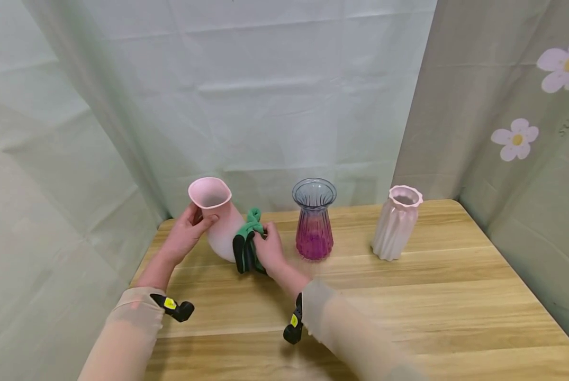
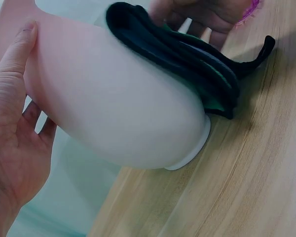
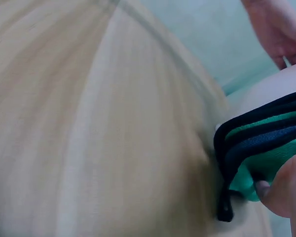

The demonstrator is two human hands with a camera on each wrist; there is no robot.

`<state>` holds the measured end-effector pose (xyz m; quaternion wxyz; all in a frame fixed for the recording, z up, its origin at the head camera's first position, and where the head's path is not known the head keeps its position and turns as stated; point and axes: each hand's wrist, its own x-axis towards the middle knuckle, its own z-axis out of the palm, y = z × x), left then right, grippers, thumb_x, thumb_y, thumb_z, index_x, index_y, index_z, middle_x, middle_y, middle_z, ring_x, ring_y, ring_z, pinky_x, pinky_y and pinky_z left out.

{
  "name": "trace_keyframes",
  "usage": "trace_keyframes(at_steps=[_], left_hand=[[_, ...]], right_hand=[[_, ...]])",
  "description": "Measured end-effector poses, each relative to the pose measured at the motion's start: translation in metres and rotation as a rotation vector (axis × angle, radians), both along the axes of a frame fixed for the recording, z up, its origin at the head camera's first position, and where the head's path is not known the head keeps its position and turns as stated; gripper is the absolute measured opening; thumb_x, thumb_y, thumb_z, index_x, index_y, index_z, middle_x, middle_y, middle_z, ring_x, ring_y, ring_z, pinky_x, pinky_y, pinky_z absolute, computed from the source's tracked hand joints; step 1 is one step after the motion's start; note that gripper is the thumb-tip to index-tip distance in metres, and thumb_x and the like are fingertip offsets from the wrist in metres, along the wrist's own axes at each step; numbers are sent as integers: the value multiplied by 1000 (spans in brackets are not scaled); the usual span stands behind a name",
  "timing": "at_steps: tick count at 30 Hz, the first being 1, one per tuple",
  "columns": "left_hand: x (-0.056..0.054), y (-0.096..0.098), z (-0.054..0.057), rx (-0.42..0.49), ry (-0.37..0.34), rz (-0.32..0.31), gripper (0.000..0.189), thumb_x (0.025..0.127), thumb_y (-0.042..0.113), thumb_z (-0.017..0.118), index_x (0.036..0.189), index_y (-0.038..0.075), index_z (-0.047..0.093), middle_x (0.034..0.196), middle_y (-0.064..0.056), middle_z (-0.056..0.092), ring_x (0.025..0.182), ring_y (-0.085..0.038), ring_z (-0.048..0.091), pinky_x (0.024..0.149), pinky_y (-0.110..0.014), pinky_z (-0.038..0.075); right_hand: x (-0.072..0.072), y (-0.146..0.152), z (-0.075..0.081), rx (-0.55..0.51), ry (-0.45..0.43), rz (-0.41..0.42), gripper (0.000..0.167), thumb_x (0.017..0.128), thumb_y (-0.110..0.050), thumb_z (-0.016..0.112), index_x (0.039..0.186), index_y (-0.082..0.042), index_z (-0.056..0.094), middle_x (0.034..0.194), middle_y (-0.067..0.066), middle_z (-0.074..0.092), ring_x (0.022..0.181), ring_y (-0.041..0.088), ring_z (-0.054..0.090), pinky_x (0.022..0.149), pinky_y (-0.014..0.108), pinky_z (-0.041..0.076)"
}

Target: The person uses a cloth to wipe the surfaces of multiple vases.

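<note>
My left hand (image 1: 185, 233) grips a pink-and-white vase (image 1: 222, 233) by its neck, thumb on the near side. The vase leans to the left, its squarish mouth up and its base at the wooden table. In my right hand (image 1: 269, 247) is a folded green cloth with black edging (image 1: 251, 233), bunched between fingers and thumb. The cloth lies against the vase's right side; in the left wrist view the dark folds (image 2: 177, 64) cover part of the white body (image 2: 123, 108). The right wrist view shows the thumb (image 3: 283, 190) on the green fabric (image 3: 266, 158).
A ribbed glass vase (image 1: 315, 227), blue above and magenta below, stands right of my right hand. Farther right is a pale pleated vase (image 1: 397, 225) with a scalloped rim. All are on the wooden table (image 1: 408, 317), with curtains (image 1: 284, 106) behind and at both sides.
</note>
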<state>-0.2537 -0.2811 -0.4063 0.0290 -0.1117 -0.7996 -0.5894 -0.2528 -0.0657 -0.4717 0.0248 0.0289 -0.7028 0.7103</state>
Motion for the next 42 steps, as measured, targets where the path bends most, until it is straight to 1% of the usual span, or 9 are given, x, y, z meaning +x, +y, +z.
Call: trace_keyframes(at_steps=[5, 8, 16, 20, 25, 29, 32, 36, 42], left_hand=[[0, 0, 1, -11, 9, -7, 69, 102, 24, 66, 160, 20, 28, 157, -8, 38, 146, -27, 34, 100, -15, 43], [1, -1, 2, -22, 10, -6, 69, 103, 24, 66, 160, 21, 28, 157, -8, 37, 146, -27, 34, 100, -16, 43], [0, -1, 2, -26, 2, -5, 70, 103, 24, 66, 161, 20, 27, 157, -9, 37, 145, -27, 35, 100, -17, 43], [0, 0, 3, -32, -2, -2, 71, 102, 26, 66, 161, 20, 26, 158, -9, 37, 145, -27, 35, 101, -19, 44], [-2, 0, 3, -33, 6, 0, 70, 102, 25, 66, 160, 21, 27, 157, -8, 38, 145, -26, 35, 103, -22, 43], [-1, -1, 1, -27, 16, -5, 71, 103, 23, 65, 161, 19, 26, 157, -10, 37, 145, -27, 35, 101, -17, 43], [0, 0, 1, -16, 20, -10, 71, 103, 21, 64, 162, 14, 24, 158, -14, 36, 145, -28, 34, 99, -13, 42], [1, 0, 1, -12, 17, -13, 71, 104, 19, 63, 162, 11, 22, 159, -17, 34, 146, -28, 33, 99, -11, 41], [1, -2, 0, -19, 8, -10, 72, 105, 22, 62, 163, 15, 22, 161, -14, 33, 148, -28, 31, 100, -11, 40]], right_hand=[[0, -1, -8, -31, -13, -12, 13, 101, -8, 59, 111, -1, 61, 115, 11, 63, 107, 22, 58, 94, 37, 50], [0, -1, -7, -43, -23, -5, 18, 101, -10, 60, 117, -3, 64, 116, 10, 65, 106, 21, 58, 94, 37, 51], [-3, 3, -1, -26, -3, 5, 17, 101, -13, 62, 115, -4, 69, 108, 7, 66, 98, 16, 58, 89, 34, 51], [-6, 4, 13, 25, 19, 19, 19, 102, -16, 61, 117, -7, 70, 111, 6, 68, 102, 16, 59, 94, 36, 51], [-10, 3, 40, 46, 54, 51, 23, 103, -21, 63, 121, -8, 70, 115, 5, 69, 107, 16, 61, 97, 35, 51], [-11, 0, 63, 30, 97, 72, 24, 101, -22, 65, 119, -8, 71, 112, 4, 69, 104, 15, 61, 94, 33, 52], [-12, -3, 75, -1, 121, 78, 24, 100, -21, 67, 119, -8, 71, 108, 3, 69, 101, 13, 62, 92, 32, 53], [-11, -5, 81, -36, 129, 72, 23, 99, -18, 68, 119, -6, 71, 106, 3, 69, 99, 12, 62, 90, 30, 53], [-10, -7, 80, -22, 154, 74, 24, 98, -17, 68, 119, -6, 70, 106, 3, 68, 99, 13, 61, 90, 31, 53]])
